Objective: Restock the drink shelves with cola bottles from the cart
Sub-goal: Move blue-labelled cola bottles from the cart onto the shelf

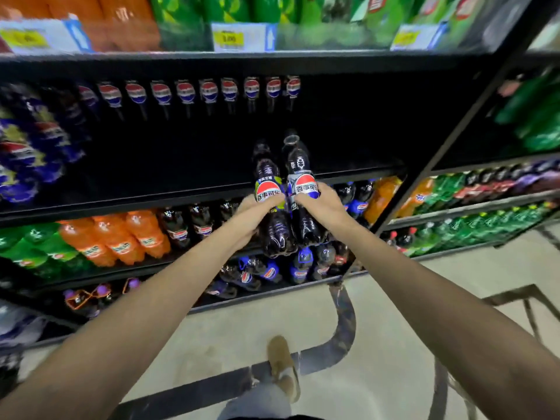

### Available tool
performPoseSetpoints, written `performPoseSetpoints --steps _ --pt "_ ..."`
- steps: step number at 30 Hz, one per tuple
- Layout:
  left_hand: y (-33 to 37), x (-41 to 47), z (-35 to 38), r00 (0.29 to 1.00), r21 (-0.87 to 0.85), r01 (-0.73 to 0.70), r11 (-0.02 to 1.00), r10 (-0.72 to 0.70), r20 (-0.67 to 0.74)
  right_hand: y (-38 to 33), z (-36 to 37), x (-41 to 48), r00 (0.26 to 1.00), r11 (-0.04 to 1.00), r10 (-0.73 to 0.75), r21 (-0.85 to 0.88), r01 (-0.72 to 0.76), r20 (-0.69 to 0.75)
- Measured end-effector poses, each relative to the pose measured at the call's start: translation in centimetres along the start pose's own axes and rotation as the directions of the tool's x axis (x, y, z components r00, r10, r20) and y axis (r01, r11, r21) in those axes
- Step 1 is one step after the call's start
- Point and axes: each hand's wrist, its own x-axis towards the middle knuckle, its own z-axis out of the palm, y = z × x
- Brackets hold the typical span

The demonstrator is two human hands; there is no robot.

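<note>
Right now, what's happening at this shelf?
A person is restocking cola. The left hand grips the left bottle and the right hand grips the right bottle, side by side, tops tilted toward the middle shelf. Neither is set down yet; both are held in front of its edge. A cola row stands at the back of that shelf.

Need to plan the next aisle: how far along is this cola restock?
Done: a row of cola bottles lines the back of the middle shelf. In hand: the left hand grips one cola bottle, the right hand a second bottle, both raised at that shelf. Left: the shelf's front and right side look bare and dark, so much remains. What the cart holds is out of view.
</note>
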Motion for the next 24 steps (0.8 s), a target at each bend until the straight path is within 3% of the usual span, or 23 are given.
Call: performPoseSetpoints --steps 3,10,16,24 --pt "1.9 4.4 2.7 0.997 0.128 -0.062 0.990 0.055 0.061 0.4 -3.1 4.3 0.999 1.000 -0.001 0.001 0.001 -0.036" --pt "5.7 13.6 8.2 0.989 0.307 -0.143 0.941 0.147 0.010 1.3 -8.7 12.7 0.996 0.999 -0.039 0.013 0.040 -0.083" --pt "7.1 18.5 11.7 0.959 0.361 -0.246 0.900 0.279 -0.043 1.8 -11.6 17.3 0.989 0.995 -0.096 0.015 0.098 -0.113" --pt "6.7 22.8 14.9 0.929 0.381 -0.281 0.881 0.350 -0.124 2.9 -14.6 22.5 0.980 0.981 -0.169 0.075 0.177 -0.102"
